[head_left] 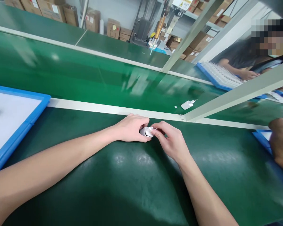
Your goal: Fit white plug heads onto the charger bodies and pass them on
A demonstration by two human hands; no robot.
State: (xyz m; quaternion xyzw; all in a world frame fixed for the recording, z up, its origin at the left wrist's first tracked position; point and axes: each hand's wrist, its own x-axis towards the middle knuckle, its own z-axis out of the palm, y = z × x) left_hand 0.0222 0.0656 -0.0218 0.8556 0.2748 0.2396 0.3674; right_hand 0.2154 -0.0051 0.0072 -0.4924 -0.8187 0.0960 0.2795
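Observation:
My left hand (133, 128) is wrapped round a white charger housing (145, 131), its end turned toward the right. At that end my right hand (171, 139) pinches a small white plug piece (150, 130) between thumb and fingertips. The piece touches the housing; whether it is seated inside cannot be made out. Both hands are just above the dark green bench (141, 185), close to its pale far rail. Beyond the rail, a white charger (187, 104) with a pronged end lies on the green belt.
At the left stands a blue-edged tray (41, 105) with a white base. Metal posts (235, 94) rise from the rail. Another person's hand (281, 144) is at the right by a blue tray. Across the belt, a person sits beside a tray (221, 75) of white parts.

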